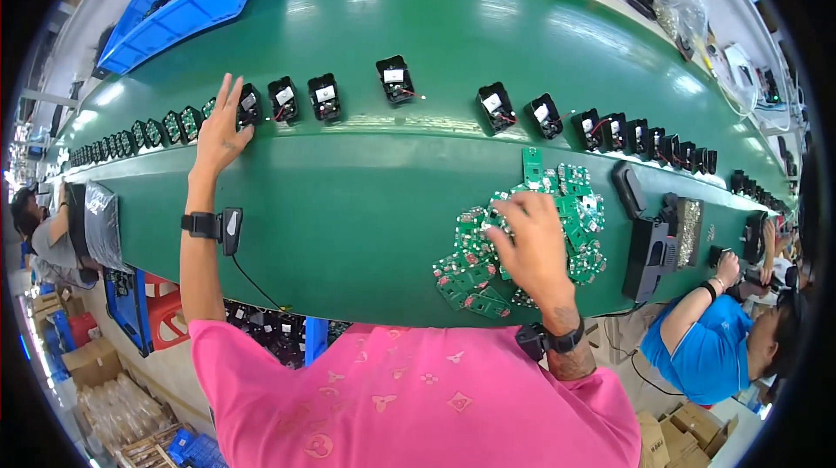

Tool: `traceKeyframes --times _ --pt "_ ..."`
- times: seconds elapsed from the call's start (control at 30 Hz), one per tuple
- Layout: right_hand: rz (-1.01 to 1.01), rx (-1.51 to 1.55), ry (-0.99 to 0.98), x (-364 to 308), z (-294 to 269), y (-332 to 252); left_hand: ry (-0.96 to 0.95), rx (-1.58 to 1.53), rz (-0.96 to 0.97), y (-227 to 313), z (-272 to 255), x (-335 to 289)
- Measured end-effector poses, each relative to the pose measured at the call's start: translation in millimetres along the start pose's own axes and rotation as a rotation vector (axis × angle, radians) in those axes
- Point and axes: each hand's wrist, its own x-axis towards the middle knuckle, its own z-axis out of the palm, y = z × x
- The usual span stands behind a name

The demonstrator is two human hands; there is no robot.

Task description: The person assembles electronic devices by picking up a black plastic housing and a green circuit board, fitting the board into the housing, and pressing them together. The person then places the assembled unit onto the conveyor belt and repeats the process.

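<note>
My left hand (225,130) reaches far forward with its fingers stretched out. Its thumb side is next to a black open plastic housing (249,106); whether they touch I cannot tell. Over a heap of green circuit boards (475,272) hovers or rests my right hand (533,240), thumb and bent fingers apart, and no board shows between them. A single green board (532,167) sticks out at the far side of the heap. More black housings, each with a white part and thin wires inside, stand in a row beyond, such as one housing (395,79) near the middle.
A blue bin (187,6) stands at the back left. Housings with green boards (171,127) line up leftward along the green bench (348,181). Right of the heap are a black device (649,255) and a box of small metal parts (689,233). A co-worker in blue (705,342) sits at right.
</note>
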Motion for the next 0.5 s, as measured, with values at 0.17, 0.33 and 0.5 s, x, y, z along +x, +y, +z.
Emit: traceKeyframes --times 0.17,0.33,0.5 --pt "-0.110 -0.175 -0.052 5.3 17.7 -18.5 0.031 -0.015 0.014 -3.6 4.1 4.9" --pt "-0.147 -0.031 -0.062 10.0 23.5 -11.7 0.209 -0.447 -0.154 31.4 -0.2 -43.8" --pt "-0.200 0.086 -0.045 21.4 30.8 -9.1 0.142 -1.504 -0.240 125.1 22.0 -110.8"
